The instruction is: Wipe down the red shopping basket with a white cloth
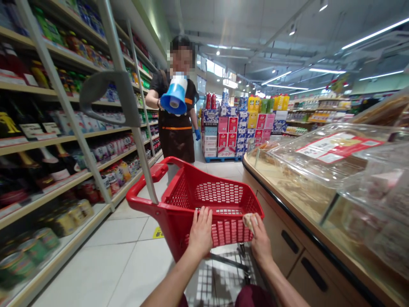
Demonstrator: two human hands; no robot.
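A red plastic shopping cart (204, 183) with a perforated basket and a tall grey pull handle (129, 100) stands before me. On the side of its basket nearest me lies my left hand (201, 232), fingers stretched flat over the rim. At the basket's right corner, my right hand (260, 241) is closed on a crumpled, pale cloth (250, 222) that touches the red rim. Part of the cloth is covered by my fingers. The basket's inside shows bare red mesh where I can see it.
Shelves of bottles and cans (64, 136) line the left. A person (177, 136) in a dark apron holds a blue-and-white megaphone (175, 96) beyond the cart. At right runs a counter (287, 217) with clear plastic food boxes (335, 149). Stacked drink cartons (228, 132) stand farther back.
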